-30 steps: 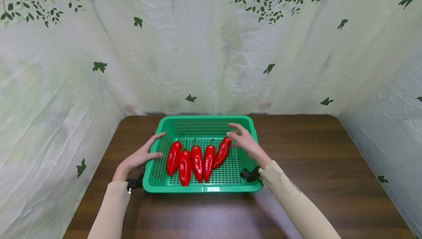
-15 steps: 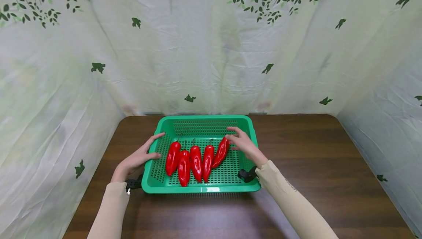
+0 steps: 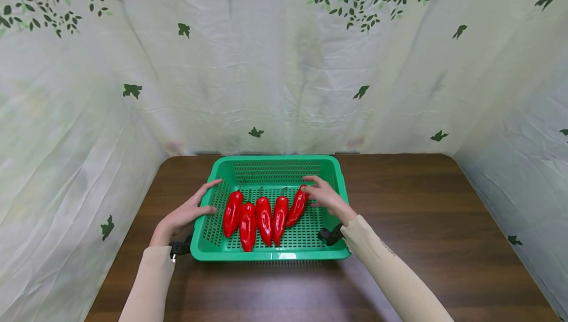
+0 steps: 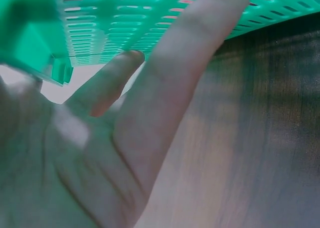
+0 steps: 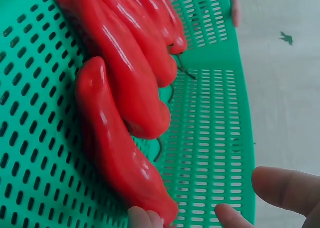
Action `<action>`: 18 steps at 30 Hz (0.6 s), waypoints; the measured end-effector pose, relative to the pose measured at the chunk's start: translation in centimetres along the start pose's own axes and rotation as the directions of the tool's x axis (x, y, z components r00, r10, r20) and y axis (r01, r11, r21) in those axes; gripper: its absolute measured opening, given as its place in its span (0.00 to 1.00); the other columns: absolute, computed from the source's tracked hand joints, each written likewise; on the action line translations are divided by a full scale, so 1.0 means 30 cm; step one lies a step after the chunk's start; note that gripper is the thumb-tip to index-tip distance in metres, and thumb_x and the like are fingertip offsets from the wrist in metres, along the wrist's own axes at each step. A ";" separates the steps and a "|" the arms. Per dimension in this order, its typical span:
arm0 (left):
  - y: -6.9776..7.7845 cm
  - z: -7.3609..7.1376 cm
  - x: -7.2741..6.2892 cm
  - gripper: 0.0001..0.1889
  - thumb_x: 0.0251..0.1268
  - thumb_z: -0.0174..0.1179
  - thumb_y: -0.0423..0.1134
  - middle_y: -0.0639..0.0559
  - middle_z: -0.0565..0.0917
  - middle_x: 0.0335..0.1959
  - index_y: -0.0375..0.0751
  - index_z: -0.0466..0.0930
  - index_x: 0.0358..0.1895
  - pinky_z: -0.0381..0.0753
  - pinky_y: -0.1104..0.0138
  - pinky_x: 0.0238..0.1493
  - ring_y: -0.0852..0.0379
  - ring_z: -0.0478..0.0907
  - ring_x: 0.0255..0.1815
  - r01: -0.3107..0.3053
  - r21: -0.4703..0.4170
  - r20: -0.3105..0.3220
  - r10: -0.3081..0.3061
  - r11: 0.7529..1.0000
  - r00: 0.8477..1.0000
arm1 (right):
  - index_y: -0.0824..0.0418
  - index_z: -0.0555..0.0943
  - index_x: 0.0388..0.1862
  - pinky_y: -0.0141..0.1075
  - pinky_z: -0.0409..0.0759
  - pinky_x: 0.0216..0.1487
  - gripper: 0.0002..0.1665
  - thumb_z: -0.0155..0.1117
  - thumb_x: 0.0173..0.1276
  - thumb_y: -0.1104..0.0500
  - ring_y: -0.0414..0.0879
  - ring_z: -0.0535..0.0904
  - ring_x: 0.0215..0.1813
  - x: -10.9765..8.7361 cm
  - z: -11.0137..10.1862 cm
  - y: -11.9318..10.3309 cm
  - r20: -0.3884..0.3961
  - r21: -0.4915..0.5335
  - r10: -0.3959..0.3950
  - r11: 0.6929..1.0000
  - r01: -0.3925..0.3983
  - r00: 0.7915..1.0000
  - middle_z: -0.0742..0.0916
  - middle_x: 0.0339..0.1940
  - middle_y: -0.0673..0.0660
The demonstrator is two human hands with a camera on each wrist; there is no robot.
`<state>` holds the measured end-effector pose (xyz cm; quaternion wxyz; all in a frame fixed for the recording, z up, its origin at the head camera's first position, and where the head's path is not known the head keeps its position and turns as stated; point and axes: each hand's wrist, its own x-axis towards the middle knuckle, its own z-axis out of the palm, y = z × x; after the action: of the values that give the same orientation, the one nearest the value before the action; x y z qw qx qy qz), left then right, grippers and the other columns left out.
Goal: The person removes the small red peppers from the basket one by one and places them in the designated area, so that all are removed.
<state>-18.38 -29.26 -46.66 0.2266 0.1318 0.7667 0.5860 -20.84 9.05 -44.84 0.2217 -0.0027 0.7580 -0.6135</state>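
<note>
Several glossy red chili peppers (image 3: 264, 219) lie side by side in a green perforated plastic basket (image 3: 270, 254). At the basket's left wall, my left hand (image 3: 188, 212) holds the rim, thumb and a forefinger reaching over it; the left wrist view shows other fingers (image 4: 175, 72) along the outside. My right hand (image 3: 327, 196) hovers over the rightmost chili pepper (image 3: 298, 206), at its upper end. From the right wrist, a digit (image 5: 142, 217) overlaps that pepper's end, while other fingers (image 5: 285, 188) stay spread apart from it. Whether the digit touches the pepper cannot be told.
The basket stands on a dark brown wooden table (image 3: 412, 213), near its back edge. Pale cloth (image 3: 284, 90) with a leaf pattern hangs behind and at both sides. A black wrist strap device (image 3: 330, 235) sits beneath the right wrist, over the basket's right front corner.
My right hand has come down slightly toward the front and left, closer to the rightmost chili pepper. The left hand keeps its place on the basket; the peppers look unmoved.
</note>
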 end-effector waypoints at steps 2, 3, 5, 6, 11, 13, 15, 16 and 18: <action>-0.003 0.000 0.001 0.38 0.69 0.52 0.32 0.32 0.50 0.70 0.56 0.42 0.76 0.81 0.50 0.42 0.30 0.67 0.59 0.001 0.003 0.000 -0.001 1.000 1.000 | 0.65 0.61 0.71 0.56 0.72 0.56 0.29 0.51 0.73 0.60 0.64 0.74 0.56 -0.002 0.002 0.001 -0.001 -0.013 0.001 1.000 -0.001 1.000 0.75 0.60 0.68; -0.005 0.001 0.002 0.38 0.69 0.52 0.32 0.32 0.50 0.70 0.56 0.42 0.76 0.81 0.51 0.42 0.30 0.67 0.59 0.001 0.004 0.000 -0.001 1.000 1.000 | 0.64 0.62 0.71 0.56 0.72 0.56 0.29 0.51 0.73 0.59 0.64 0.74 0.56 -0.002 0.003 0.001 -0.002 -0.020 0.001 1.000 -0.002 1.000 0.75 0.60 0.68; -0.008 0.001 0.002 0.38 0.69 0.51 0.32 0.32 0.50 0.70 0.56 0.42 0.76 0.80 0.51 0.42 0.30 0.66 0.59 0.001 0.000 0.001 -0.001 1.000 1.000 | 0.65 0.63 0.70 0.55 0.74 0.54 0.29 0.51 0.73 0.59 0.62 0.75 0.55 -0.006 0.004 0.001 -0.002 -0.045 -0.004 0.999 0.004 1.000 0.75 0.59 0.68; -0.009 0.001 0.002 0.38 0.69 0.51 0.32 0.33 0.49 0.71 0.56 0.42 0.76 0.80 0.50 0.42 0.30 0.66 0.59 0.001 -0.003 0.001 -0.001 1.000 1.000 | 0.65 0.63 0.70 0.55 0.74 0.54 0.29 0.51 0.73 0.59 0.62 0.75 0.55 -0.006 0.006 -0.001 0.002 -0.053 -0.005 0.999 0.005 1.000 0.75 0.59 0.68; -0.011 0.004 0.002 0.38 0.70 0.51 0.31 0.33 0.49 0.71 0.57 0.42 0.76 0.80 0.50 0.42 0.29 0.65 0.60 -0.002 -0.012 -0.002 0.002 1.000 1.000 | 0.63 0.64 0.70 0.57 0.70 0.57 0.30 0.53 0.71 0.58 0.60 0.72 0.59 0.003 0.010 0.001 0.021 -0.068 0.027 0.997 -0.025 0.999 0.73 0.61 0.66; -0.011 0.005 0.002 0.38 0.70 0.51 0.32 0.33 0.49 0.71 0.58 0.43 0.76 0.80 0.50 0.43 0.29 0.65 0.60 -0.001 -0.009 -0.006 0.001 1.000 1.000 | 0.63 0.64 0.70 0.58 0.69 0.57 0.29 0.53 0.71 0.59 0.60 0.70 0.60 0.010 0.011 0.004 0.029 -0.080 0.037 0.996 -0.035 0.999 0.73 0.62 0.66; -0.011 0.006 0.001 0.38 0.70 0.51 0.32 0.33 0.49 0.71 0.58 0.43 0.76 0.80 0.51 0.43 0.29 0.65 0.60 0.000 0.000 -0.011 0.000 1.000 1.000 | 0.63 0.65 0.70 0.58 0.69 0.57 0.29 0.52 0.71 0.59 0.60 0.69 0.61 0.014 0.013 0.007 0.037 -0.094 0.046 0.995 -0.042 0.998 0.72 0.63 0.65; -0.011 0.006 0.001 0.38 0.69 0.51 0.33 0.33 0.49 0.71 0.58 0.43 0.76 0.80 0.51 0.43 0.29 0.65 0.60 0.000 0.004 -0.014 0.000 1.000 1.000 | 0.63 0.65 0.70 0.58 0.70 0.57 0.29 0.52 0.71 0.60 0.60 0.69 0.61 0.015 0.014 0.007 0.042 -0.104 0.048 0.994 -0.043 0.998 0.72 0.63 0.65; -0.012 0.006 0.000 0.38 0.69 0.52 0.33 0.34 0.49 0.71 0.58 0.43 0.76 0.80 0.51 0.43 0.30 0.65 0.60 0.000 0.011 -0.020 0.000 1.000 1.000 | 0.63 0.65 0.70 0.58 0.69 0.57 0.29 0.51 0.71 0.60 0.60 0.68 0.62 0.015 0.016 0.006 0.053 -0.121 0.051 0.992 -0.044 0.997 0.72 0.64 0.65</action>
<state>-18.25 -29.21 -47.04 0.2183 0.1274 0.7722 0.5830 -21.03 8.52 -45.22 0.2569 -0.0150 0.7867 -0.5612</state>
